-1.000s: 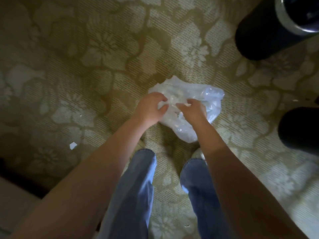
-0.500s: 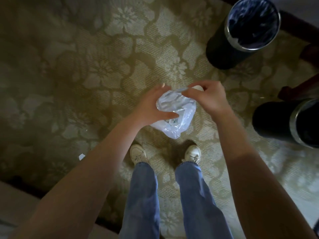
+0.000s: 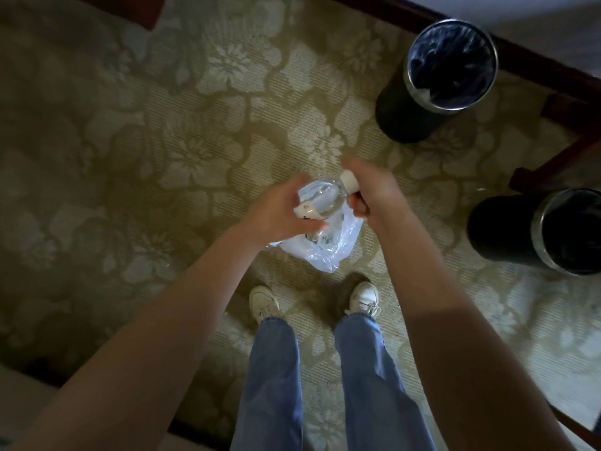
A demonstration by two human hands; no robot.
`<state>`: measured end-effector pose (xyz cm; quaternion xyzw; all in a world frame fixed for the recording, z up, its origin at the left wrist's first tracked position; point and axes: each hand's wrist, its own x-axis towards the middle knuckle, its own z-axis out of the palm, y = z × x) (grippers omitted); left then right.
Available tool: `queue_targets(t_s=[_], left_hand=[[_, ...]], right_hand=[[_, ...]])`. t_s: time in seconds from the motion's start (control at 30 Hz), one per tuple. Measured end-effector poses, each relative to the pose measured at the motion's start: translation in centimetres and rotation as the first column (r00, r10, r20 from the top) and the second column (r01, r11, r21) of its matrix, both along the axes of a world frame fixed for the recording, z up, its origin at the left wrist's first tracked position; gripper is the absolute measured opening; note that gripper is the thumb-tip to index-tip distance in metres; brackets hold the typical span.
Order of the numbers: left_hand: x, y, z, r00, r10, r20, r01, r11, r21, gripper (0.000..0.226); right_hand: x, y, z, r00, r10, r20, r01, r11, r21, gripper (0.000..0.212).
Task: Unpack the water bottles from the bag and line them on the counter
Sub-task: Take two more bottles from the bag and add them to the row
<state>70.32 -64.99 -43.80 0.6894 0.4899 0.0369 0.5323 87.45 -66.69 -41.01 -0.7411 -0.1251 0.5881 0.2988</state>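
Observation:
A clear water bottle (image 3: 325,198) with a white cap and a white label sticks out of a thin clear plastic bag (image 3: 328,249). My left hand (image 3: 279,213) grips the bottle round its labelled body, above the hanging bag. My right hand (image 3: 374,190) is curled at the bottle's cap end and holds the bag's upper edge; its fingertips are hidden. More bottle shapes show faintly inside the bag. Both hands hold the bundle in the air above my white shoes.
Two black round waste bins with silver rims stand on the floral carpet, one at the upper right (image 3: 435,83), one at the right edge (image 3: 546,232). Dark wooden furniture legs (image 3: 559,157) run between them. A pale ledge (image 3: 19,395) sits at the lower left.
The bag has been lifted off the carpet to waist height, I have stood up, and one bottle has come up out of the bag's mouth into my left hand.

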Motion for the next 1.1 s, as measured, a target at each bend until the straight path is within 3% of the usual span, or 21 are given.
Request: queue_targets(t_s=[0.1, 0.17, 0.27, 0.43, 0.5, 0.6, 0.67, 0.73, 0.77, 0.87, 0.97, 1.1], left_hand=[[-1.4, 0.3, -1.2, 0.983, 0.183, 0.025, -0.179, 0.977, -0.117, 0.058], [-2.2, 0.4, -2.1, 0.957, 0.290, -0.007, -0.288, 0.945, -0.158, 0.058], [-3.7, 0.1, -4.0, 0.906, 0.422, -0.025, -0.416, 0.879, -0.233, 0.052], [-5.4, -0.9, -7.6, 0.858, 0.513, 0.011, -0.485, 0.818, -0.310, 0.046], [-6.0, -1.2, -9.1, 0.850, 0.527, 0.014, -0.493, 0.804, -0.333, 0.046], [-7.0, -1.5, -11.1, 0.855, 0.519, 0.001, -0.485, 0.800, -0.354, 0.056], [-7.4, -1.8, -12.1, 0.855, 0.519, -0.003, -0.488, 0.801, -0.348, 0.048], [-7.4, -2.2, -13.0, 0.858, 0.514, 0.013, -0.480, 0.809, -0.340, 0.041], [-7.4, -2.3, -13.4, 0.857, 0.515, 0.021, -0.478, 0.808, -0.344, 0.042], [-7.2, -2.8, -14.3, 0.858, 0.512, 0.037, -0.469, 0.811, -0.351, 0.048], [-6.8, -2.9, -15.0, 0.864, 0.502, 0.034, -0.458, 0.812, -0.362, 0.051], [-5.9, -3.1, -15.5, 0.846, 0.529, 0.066, -0.467, 0.795, -0.388, 0.051]], right_hand=[[-0.2, 0.1, -1.9, 0.999, 0.018, 0.035, -0.022, 0.994, 0.104, 0.030], [0.0, -0.8, -4.0, 0.976, 0.118, 0.185, -0.134, 0.988, 0.076, 0.023], [0.0, -3.2, -7.7, 0.842, 0.405, 0.357, -0.390, 0.913, -0.115, 0.023], [-2.6, -3.4, -13.6, 0.621, 0.721, 0.307, -0.691, 0.689, -0.221, 0.027], [-3.8, -2.5, -16.1, 0.442, 0.853, 0.279, -0.794, 0.516, -0.321, 0.030], [-4.5, -1.9, -19.3, 0.101, 0.949, 0.297, -0.837, 0.243, -0.491, 0.031], [-4.2, -2.1, -21.1, -0.104, 0.962, 0.251, -0.787, 0.075, -0.612, 0.032], [-3.5, -2.2, -22.7, -0.227, 0.970, 0.091, -0.673, -0.088, -0.735, 0.037], [-3.1, -2.2, -23.3, -0.245, 0.969, 0.019, -0.626, -0.143, -0.767, 0.041], [-1.5, -3.3, -26.3, -0.121, 0.990, -0.065, -0.600, -0.125, -0.790, 0.047], [-0.9, -4.5, -27.8, -0.173, 0.982, -0.077, -0.615, -0.169, -0.770, 0.050], [0.5, -6.3, -29.2, -0.172, 0.985, -0.027, -0.597, -0.126, -0.792, 0.055]])
